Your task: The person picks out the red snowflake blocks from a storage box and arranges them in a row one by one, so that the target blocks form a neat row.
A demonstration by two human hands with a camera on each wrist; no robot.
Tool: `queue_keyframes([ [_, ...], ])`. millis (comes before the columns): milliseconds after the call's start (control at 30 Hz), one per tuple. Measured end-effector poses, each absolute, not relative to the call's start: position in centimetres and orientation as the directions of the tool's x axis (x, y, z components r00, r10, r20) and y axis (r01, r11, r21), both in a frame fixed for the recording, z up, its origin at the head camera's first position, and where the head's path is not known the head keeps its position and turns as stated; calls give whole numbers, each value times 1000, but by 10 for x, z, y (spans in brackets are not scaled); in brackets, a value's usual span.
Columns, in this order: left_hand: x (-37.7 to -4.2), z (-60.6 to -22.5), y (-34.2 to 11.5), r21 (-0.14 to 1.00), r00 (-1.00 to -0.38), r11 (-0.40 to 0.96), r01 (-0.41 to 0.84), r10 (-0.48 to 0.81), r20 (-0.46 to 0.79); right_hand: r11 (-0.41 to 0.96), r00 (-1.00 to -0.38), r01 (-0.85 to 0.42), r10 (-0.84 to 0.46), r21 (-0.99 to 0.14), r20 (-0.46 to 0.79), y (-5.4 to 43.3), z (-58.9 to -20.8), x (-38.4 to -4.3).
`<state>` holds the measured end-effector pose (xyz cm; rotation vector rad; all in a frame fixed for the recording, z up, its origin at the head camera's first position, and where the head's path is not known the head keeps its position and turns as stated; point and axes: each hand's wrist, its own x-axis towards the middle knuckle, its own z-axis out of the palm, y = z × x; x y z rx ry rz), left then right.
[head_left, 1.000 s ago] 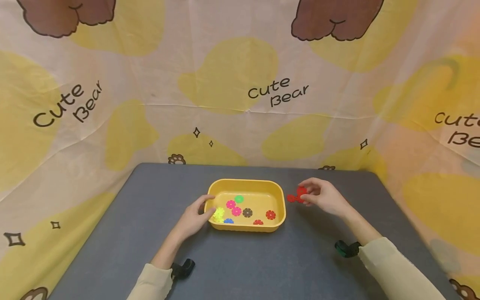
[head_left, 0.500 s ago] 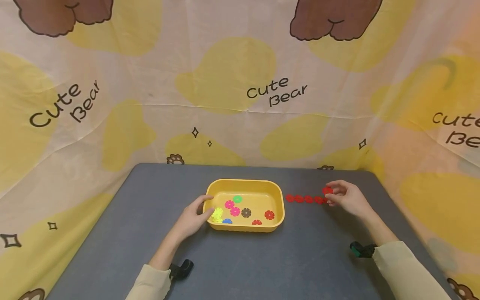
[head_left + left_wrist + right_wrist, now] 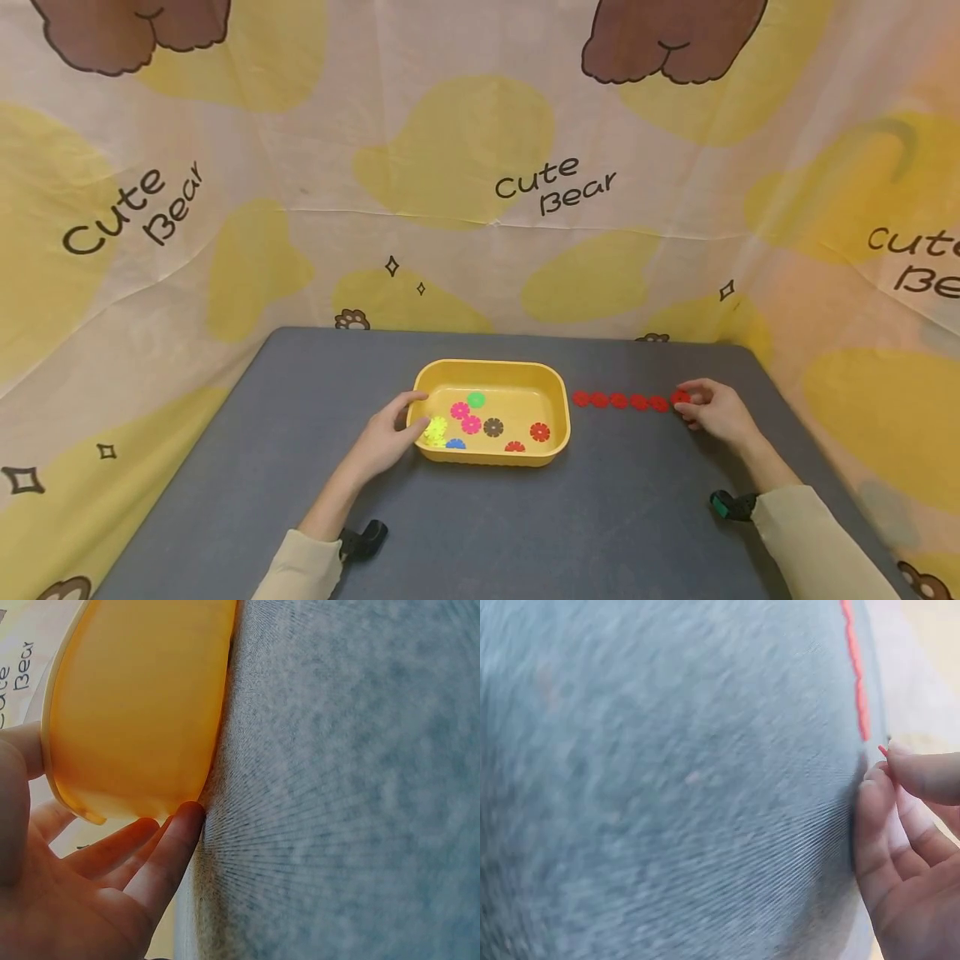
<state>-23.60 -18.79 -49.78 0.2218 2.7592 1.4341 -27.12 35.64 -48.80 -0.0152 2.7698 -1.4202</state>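
A yellow plastic basin (image 3: 491, 457) sits on the table, holding several notched discs, among them a green disc (image 3: 476, 400), a dark disc (image 3: 493, 427) and a red disc (image 3: 539, 432). My left hand (image 3: 386, 433) grips its left end; in the left wrist view, the fingers (image 3: 169, 859) lie against the wall of the basin (image 3: 142, 705). Right of the basin runs a row of red notched discs (image 3: 618, 401). At the row's right end, my right hand (image 3: 722, 414) pinches another red disc (image 3: 680, 398) between thumb and forefinger. In the right wrist view only its edge shows.
The grey table (image 3: 525, 533) ends at a back edge just beyond the basin. A printed cloth (image 3: 450, 208) hangs behind it and at both sides. A dark wrist camera (image 3: 363, 540) sits by the left sleeve, another (image 3: 731, 505) by the right.
My right hand has moved right along the row, then lowered with the red disc to the row's right end. The left hand stays at the basin.
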Motion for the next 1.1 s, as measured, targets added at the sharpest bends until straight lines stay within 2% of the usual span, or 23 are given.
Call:
queue_keyframes([
  [133, -236, -498, -187, 814, -989, 568, 121, 135, 53, 630, -999, 37, -2, -776, -50, 360, -489, -271],
  [333, -235, -497, -186, 817, -989, 563, 122, 139, 51, 686, -998, 19, -25, -728, -50, 360, -488, -273],
  [667, -236, -496, -185, 819, -988, 560, 123, 144, 50, 703, -999, 0, -34, -711, -34, 361, -485, -272],
  [1100, -236, -497, -188, 811, -988, 572, 126, 148, 49, 720, -996, -83, -63, -689, 54, 330, -436, -265],
])
